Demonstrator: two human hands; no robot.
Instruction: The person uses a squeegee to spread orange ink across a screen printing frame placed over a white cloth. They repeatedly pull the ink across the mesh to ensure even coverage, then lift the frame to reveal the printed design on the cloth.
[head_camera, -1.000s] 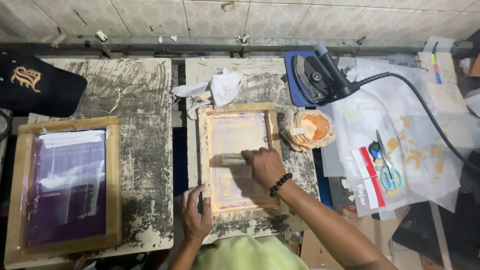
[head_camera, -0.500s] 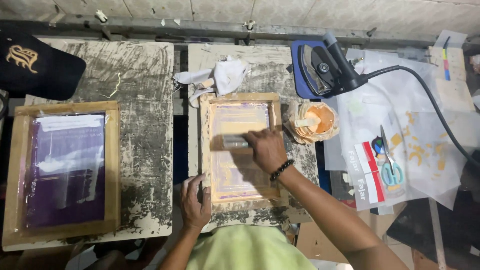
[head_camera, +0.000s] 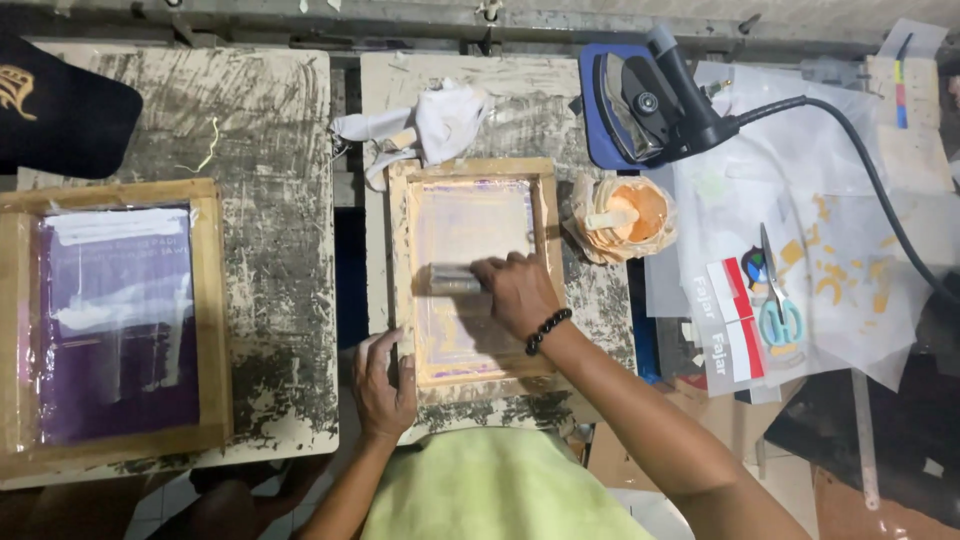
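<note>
Two ink-crusted boards lie side by side. The left board (head_camera: 270, 200) carries a large wooden frame (head_camera: 110, 320) with a purple screen at its left edge, untouched. The right board (head_camera: 560, 110) carries the small frame (head_camera: 475, 270), set square near its middle and reaching toward the near edge.

To the right, a blue-based heat tool (head_camera: 650, 100) with a black cable stands at the far right corner, beside paper sheets (head_camera: 830, 240) bearing scissors (head_camera: 778, 310). A dark cap (head_camera: 60, 115) sits at the far left corner. A white rag (head_camera: 430, 120) lies just beyond the small frame's far rail; an orange ink cup (head_camera: 625, 215) with a stick in it stands just beside its right rail.

The left hand (head_camera: 385, 385) is spread flat, pressing down the frame's near left corner. The right hand (head_camera: 520, 290), with a bead bracelet, is closed around the squeegee (head_camera: 452, 278), which lies across the mesh about midway.

Judgement: the pass looks partly done; the squeegee sits about halfway along the screen, though which half it has covered cannot be told. Frame not yet lifted; the print underneath is hidden
</note>
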